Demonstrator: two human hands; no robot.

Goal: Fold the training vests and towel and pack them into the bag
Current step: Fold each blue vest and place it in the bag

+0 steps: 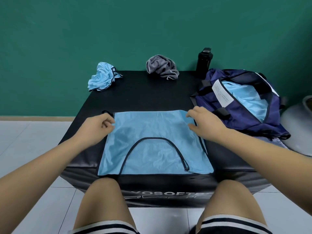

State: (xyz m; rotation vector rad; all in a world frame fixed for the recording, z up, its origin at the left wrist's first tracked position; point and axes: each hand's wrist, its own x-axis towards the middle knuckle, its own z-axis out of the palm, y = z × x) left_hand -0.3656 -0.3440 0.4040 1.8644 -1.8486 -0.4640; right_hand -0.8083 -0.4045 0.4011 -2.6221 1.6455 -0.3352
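Note:
A light blue training vest [152,130] with dark trim lies flat on the black padded box [148,92], its neck opening toward me. My left hand [97,126] pinches the vest's far left corner. My right hand [205,123] has curled fingers at the far right corner and seems to pinch the edge. A second light blue vest [101,77] lies crumpled at the far left corner. The grey striped towel [162,66] sits bunched at the far edge. The navy bag [243,105] lies open on the right, with light blue fabric inside.
A black bottle [204,60] stands behind the bag by the green wall. A grey rounded object [298,129] sits on the floor right of the bag. My knees are against the box's front edge, over white floor tiles.

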